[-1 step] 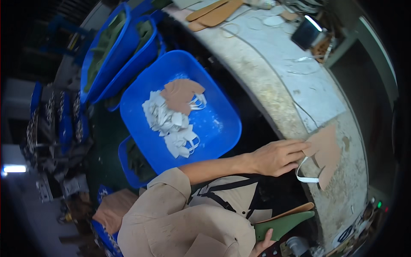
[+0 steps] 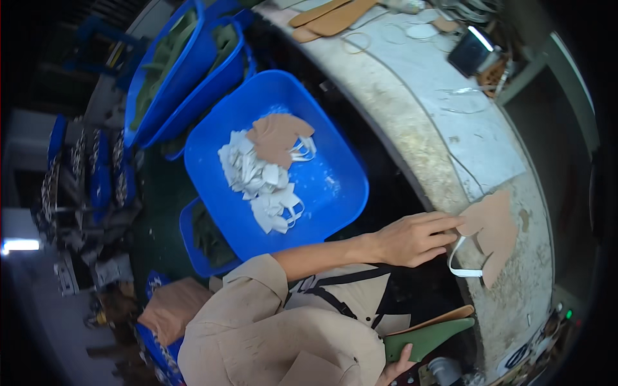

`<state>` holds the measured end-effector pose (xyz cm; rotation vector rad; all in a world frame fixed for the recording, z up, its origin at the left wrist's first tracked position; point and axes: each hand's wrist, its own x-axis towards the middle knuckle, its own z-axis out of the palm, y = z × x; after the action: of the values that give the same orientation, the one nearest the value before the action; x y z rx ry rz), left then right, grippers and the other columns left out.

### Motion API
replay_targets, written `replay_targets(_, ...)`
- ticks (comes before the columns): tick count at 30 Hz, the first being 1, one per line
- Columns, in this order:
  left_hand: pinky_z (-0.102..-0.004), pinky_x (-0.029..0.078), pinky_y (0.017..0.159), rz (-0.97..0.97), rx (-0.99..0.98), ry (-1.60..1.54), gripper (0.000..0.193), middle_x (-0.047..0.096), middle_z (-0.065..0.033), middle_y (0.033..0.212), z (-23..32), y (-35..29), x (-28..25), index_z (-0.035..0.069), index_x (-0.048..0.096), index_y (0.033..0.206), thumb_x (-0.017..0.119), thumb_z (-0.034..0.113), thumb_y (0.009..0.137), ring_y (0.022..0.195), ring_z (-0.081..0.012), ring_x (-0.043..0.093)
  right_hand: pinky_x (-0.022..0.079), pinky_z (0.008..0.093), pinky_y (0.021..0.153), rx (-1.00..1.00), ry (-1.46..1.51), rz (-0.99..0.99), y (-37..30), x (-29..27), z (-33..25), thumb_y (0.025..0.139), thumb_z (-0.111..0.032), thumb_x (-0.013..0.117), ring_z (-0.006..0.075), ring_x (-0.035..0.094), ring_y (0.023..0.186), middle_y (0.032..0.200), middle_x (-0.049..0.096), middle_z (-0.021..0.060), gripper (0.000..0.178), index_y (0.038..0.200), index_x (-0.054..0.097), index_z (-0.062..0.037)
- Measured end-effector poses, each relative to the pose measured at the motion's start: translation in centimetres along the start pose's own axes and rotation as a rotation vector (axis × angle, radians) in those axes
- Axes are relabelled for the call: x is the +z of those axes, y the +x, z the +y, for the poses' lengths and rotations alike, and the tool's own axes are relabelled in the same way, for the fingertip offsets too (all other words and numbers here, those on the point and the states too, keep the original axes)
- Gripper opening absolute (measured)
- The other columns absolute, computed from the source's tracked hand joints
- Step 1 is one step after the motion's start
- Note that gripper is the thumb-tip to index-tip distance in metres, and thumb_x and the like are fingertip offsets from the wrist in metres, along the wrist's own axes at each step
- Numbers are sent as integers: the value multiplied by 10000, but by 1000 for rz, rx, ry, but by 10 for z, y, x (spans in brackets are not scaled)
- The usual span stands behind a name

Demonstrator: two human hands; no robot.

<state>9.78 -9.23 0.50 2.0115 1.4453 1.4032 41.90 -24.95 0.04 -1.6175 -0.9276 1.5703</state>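
Observation:
On the worktop at the right lies a tan cut piece (image 2: pixel 496 225) of leather-like sheet with curved edges. A white elastic strap (image 2: pixel 465 273) loops from its near side. My left hand (image 2: pixel 418 239) reaches over the table edge with its fingers stretched out, fingertips at the left edge of the tan piece. Low in the picture, my right hand (image 2: pixel 398 368) grips a flat green panel (image 2: pixel 425 341) with a tapered end, thumb on its face. Behind the panel shows the edge of a tan-orange piece (image 2: pixel 444 318). The rest of my right hand is hidden.
A blue tub (image 2: pixel 335 212) left of the table holds white strapped pieces (image 2: pixel 248 167) and tan pieces (image 2: pixel 277 138). More blue bins (image 2: pixel 183 83) with green pieces stand behind. Tan insole-shaped pieces (image 2: pixel 338 18) and a dark box (image 2: pixel 468 55) lie at the table's far end.
The view has shifted slightly. My left hand stays at the tan piece's edge, and my right hand keeps its hold on the green panel.

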Motion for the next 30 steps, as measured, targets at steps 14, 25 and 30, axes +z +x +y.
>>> replay_targets(14, -524, 355, 1064, 647, -1219, 1112, 598, 442, -181, 1403, -206, -275, -227, 42, 572, 1335, 789, 193, 799, 1269, -405, 404, 521, 352, 916, -6, 43, 68, 12, 10, -9, 922, -181, 661, 234, 601, 1110, 1284, 599, 165, 582, 1409, 458, 64)
replay_targets(25, -448, 523, 806, 667, -1098, 590, 235, 701, -227, 1008, -184, -261, -241, 19, 587, 1131, 658, 126, 934, 934, -358, 704, 496, 362, 972, -16, 33, -16, 13, 2, 1, 870, -189, 725, 227, 594, 1132, 1270, 601, 144, 646, 1412, 463, 46)
replay_targets(30, -360, 552, 855, 768, -928, 571, 316, 757, -185, 1015, -127, -240, -274, -11, 676, 1191, 698, 203, 960, 950, -269, 734, 489, 363, 984, -36, 65, -61, 17, -4, 8, 855, -189, 741, 226, 594, 1134, 1266, 601, 138, 661, 1411, 467, 42)
